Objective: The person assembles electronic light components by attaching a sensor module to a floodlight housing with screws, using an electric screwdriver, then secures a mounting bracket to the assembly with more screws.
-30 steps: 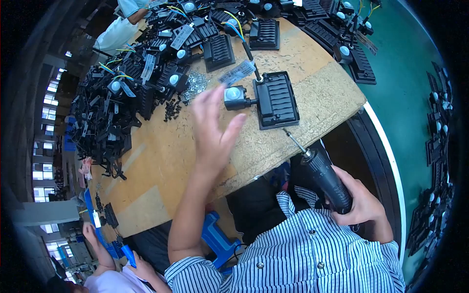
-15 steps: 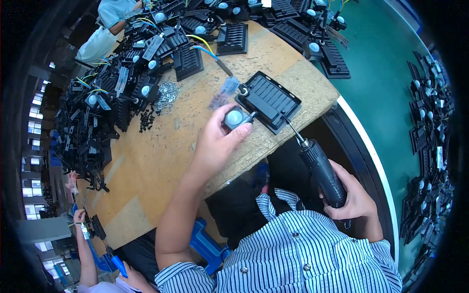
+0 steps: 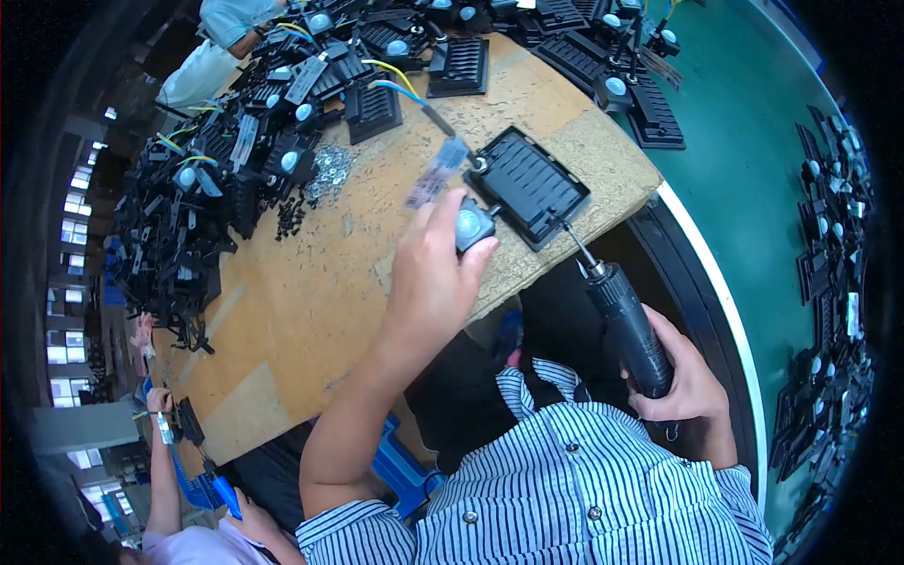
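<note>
A black finned floodlight housing [image 3: 533, 185] lies at the near corner of the bench, with a grey cable ending in yellow and blue wires [image 3: 435, 117] at its far left edge. My left hand [image 3: 435, 264] pinches a small motion sensor [image 3: 474, 224] with a pale dome, joined to the housing's near side. Wrapped round a black electric screwdriver [image 3: 631, 325] is my right hand [image 3: 692, 381]. The bit reaches the housing's near right corner; the screw there is too small to make out. A clear printed label [image 3: 439, 171] is beside the cable.
Many similar floodlights [image 3: 372, 108] are heaped across the bench's far and left sides. Loose washers [image 3: 331, 171] and black screws [image 3: 290, 217] lie near the heap. More units line the green surface [image 3: 744, 188] at right. Another person's hand [image 3: 160, 400] works at lower left.
My left hand has turned and shifted slightly right with the sensor, its fingers now more upright. The screwdriver remains at the same corner of the housing. The whole view has shifted slightly.
</note>
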Available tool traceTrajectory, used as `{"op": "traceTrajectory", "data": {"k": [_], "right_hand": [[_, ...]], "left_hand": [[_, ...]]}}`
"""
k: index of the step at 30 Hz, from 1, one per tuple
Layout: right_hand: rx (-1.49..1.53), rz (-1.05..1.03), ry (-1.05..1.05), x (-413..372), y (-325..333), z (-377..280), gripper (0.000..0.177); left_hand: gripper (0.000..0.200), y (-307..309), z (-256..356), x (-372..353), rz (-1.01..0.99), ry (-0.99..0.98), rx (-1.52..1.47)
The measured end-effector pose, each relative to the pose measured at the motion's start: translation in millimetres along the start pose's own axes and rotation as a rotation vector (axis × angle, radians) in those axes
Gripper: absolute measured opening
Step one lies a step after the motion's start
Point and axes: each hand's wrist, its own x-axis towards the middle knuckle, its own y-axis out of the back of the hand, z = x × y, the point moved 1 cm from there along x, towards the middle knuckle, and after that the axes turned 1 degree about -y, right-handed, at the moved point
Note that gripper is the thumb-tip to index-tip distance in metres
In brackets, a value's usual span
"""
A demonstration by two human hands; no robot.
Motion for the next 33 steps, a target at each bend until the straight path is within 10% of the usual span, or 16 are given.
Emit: {"op": "traceTrajectory", "data": {"k": [16,27,33], "right_hand": [[0.055,0.075,-0.006,-1,-12,-7,0.095],[0.098,0.118,-0.045,-3,-3,-3,0.095],[0.109,0.128,-0.127,-8,1,-5,0.092]], "left_hand": [[0.043,-5,-11,-4,0.138,-0.210,0.056],[0.022,56,-139,21,0.291,0.183,0.373],[0.013,61,-139,32,0.274,0.087,0.415]]}}
